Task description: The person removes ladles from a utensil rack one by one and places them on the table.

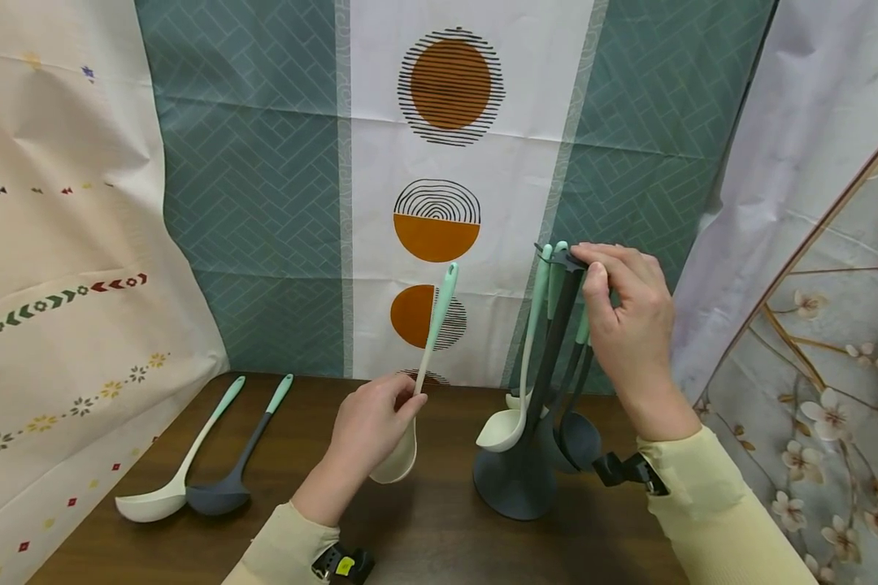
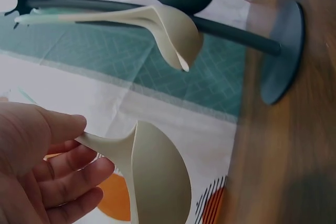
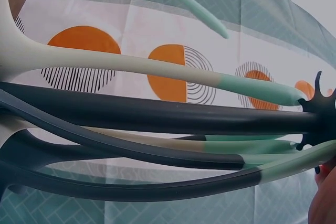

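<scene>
Cream mint-handled ladle, bowl down, handle toward one o'clock, pinched by left hand, dark-grey round-based utensil stand at ladle's three o'clock, top held by right hand

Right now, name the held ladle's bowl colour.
Cream; the bowl shows best in the left wrist view.

Got teal-and-white patterned cloth hanging top center, pale floral cloth far right. Dark wooden tabletop down low.
</scene>
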The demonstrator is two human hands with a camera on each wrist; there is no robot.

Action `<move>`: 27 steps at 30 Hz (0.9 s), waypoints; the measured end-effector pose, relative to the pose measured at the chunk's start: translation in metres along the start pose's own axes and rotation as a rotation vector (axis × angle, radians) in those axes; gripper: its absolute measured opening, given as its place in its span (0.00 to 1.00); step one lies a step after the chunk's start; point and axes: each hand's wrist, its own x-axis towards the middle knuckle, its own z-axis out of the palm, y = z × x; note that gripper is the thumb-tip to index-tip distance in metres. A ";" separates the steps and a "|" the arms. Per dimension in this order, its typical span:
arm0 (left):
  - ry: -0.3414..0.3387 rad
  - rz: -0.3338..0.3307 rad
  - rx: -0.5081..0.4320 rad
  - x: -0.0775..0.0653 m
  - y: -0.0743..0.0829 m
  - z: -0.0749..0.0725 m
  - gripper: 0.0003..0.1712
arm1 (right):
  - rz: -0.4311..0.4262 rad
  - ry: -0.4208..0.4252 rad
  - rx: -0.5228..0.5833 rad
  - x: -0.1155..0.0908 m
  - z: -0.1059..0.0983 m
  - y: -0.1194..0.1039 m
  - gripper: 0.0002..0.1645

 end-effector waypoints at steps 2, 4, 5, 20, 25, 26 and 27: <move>-0.006 -0.010 0.013 -0.002 -0.005 -0.002 0.07 | -0.001 -0.002 -0.004 0.000 0.000 0.000 0.25; -0.010 -0.013 0.027 -0.003 -0.009 -0.004 0.07 | 0.001 0.002 -0.004 0.000 0.000 0.000 0.25; -0.014 -0.016 0.034 -0.004 -0.011 -0.005 0.07 | 0.000 0.001 -0.008 0.000 0.000 0.000 0.25; -0.128 -0.075 0.138 -0.012 -0.035 -0.023 0.10 | 0.008 0.009 -0.009 0.000 0.000 -0.003 0.24; -0.189 -0.101 0.172 -0.016 -0.042 -0.030 0.12 | 0.009 0.012 -0.006 0.000 0.000 -0.002 0.24; -0.199 -0.107 0.179 -0.017 -0.044 -0.031 0.12 | 0.007 0.011 -0.005 0.000 0.000 -0.001 0.25; -0.205 -0.113 0.191 -0.017 -0.046 -0.032 0.12 | 0.004 0.010 -0.006 0.000 0.000 -0.001 0.25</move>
